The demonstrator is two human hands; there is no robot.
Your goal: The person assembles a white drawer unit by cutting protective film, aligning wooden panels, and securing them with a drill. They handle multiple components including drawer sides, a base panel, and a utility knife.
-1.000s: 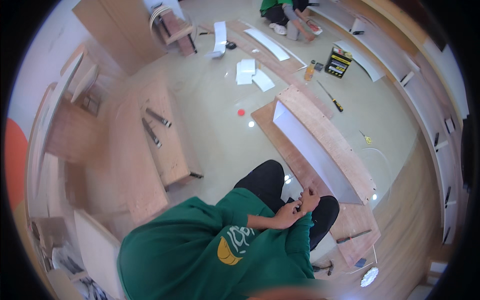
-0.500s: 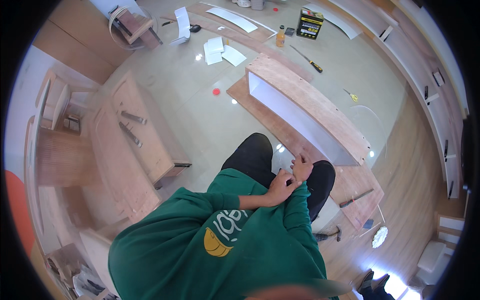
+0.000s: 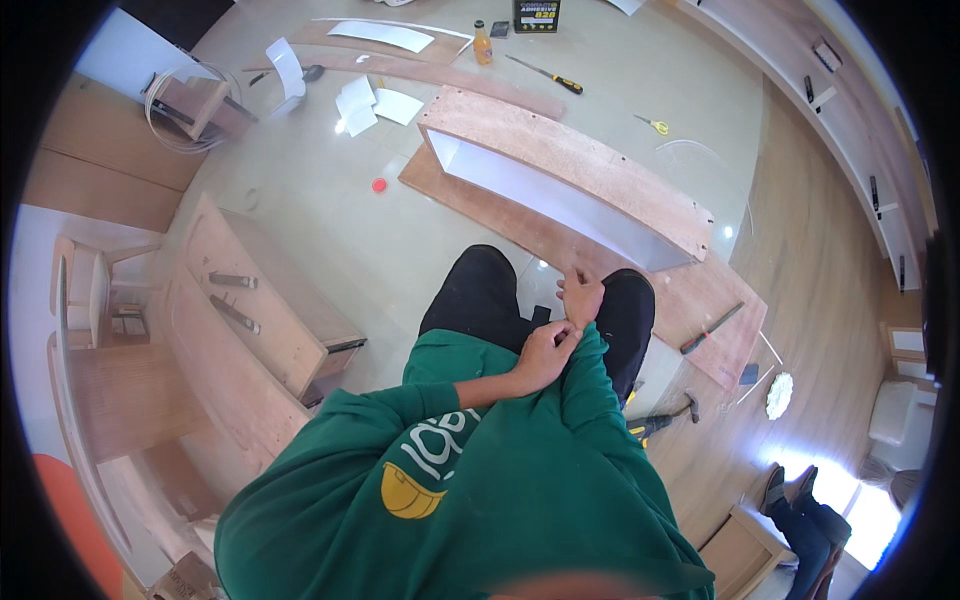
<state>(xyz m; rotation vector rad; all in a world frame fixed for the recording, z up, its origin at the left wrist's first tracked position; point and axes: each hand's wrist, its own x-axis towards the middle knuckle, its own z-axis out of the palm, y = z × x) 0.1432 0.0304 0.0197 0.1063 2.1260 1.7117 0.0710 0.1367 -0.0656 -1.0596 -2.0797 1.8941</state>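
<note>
My left hand reaches across my lap, its fingers closed at the cuff of my green right sleeve, by the wrist. Just beyond it, my right hand is raised above my right knee with its fingers loosely bent and apart, holding nothing. In front of my knees a long wooden box with a white-lined inside rests on a flat plywood board. A red-and-black handled tool lies on that board, to the right of my hands.
Right of my leg lie a hammer and a white crumpled bundle. Wooden drawer units stand left, with metal slides on top. Ahead are scissors, a yellow-and-black handled saw, a bottle and white sheets. Another person's legs show lower right.
My view has shifted, so the box and floor items sit higher and further left. My left hand stays at the right cuff. More of the other person's legs has come into view.
</note>
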